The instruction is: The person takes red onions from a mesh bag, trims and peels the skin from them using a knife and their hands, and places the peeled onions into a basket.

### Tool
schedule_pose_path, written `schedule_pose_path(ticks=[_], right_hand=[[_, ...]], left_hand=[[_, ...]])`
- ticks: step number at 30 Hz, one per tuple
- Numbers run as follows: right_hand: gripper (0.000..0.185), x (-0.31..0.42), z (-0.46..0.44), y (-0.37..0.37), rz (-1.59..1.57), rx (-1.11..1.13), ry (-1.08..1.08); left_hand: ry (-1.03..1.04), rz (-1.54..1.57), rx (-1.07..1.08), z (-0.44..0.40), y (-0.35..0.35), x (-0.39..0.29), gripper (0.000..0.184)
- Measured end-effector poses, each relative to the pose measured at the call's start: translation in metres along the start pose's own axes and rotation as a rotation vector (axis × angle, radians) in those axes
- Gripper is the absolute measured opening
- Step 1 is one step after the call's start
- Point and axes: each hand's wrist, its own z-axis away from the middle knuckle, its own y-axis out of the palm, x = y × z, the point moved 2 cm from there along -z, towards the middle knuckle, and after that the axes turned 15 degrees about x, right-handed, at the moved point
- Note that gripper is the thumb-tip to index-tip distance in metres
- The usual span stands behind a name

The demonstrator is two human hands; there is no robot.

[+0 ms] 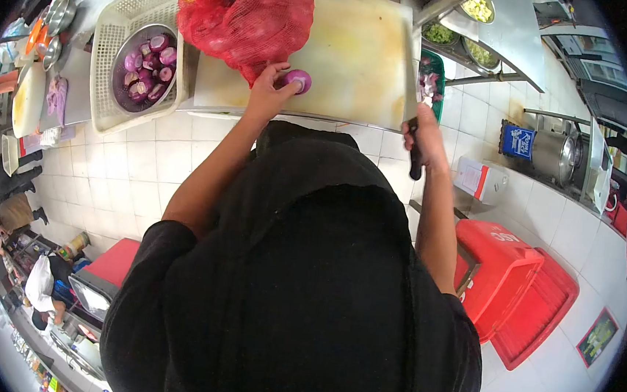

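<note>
A purple onion lies near the front edge of the pale cutting board. The fingers of my left hand are closed on its left side. Just behind that hand, a red mesh bag full of onions rests on the board. Off the board's right edge, my right hand grips a knife by its black handle. The blade points away from me, partly hidden, beside a green container with onion pieces in it.
At the left, a white plastic basket holds a metal bowl of purple onions. A red bin stands at the lower right, a steel pot beyond it. Other people are at the far left.
</note>
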Motion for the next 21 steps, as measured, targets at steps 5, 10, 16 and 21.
schedule_pose_path(ticks=[5, 10, 16, 21], right_hand=[[0.040, -0.014, 0.010, 0.073, 0.078, 0.197, 0.099], [0.042, -0.025, 0.013, 0.024, -0.232, -0.074, 0.044], [0.039, -0.019, 0.063, 0.004, -0.090, -0.136, 0.154], [0.038, -0.036, 0.068, 0.003, -0.116, -0.166, 0.152]], left_hand=[[0.010, 0.016, 0.023, 0.005, -0.004, -0.001, 0.055], [0.042, -0.006, 0.052, 0.016, -0.012, 0.007, 0.052], [0.020, 0.008, 0.120, 0.024, -0.019, 0.002, 0.052], [0.008, -0.016, 0.194, 0.020, -0.026, 0.013, 0.053]])
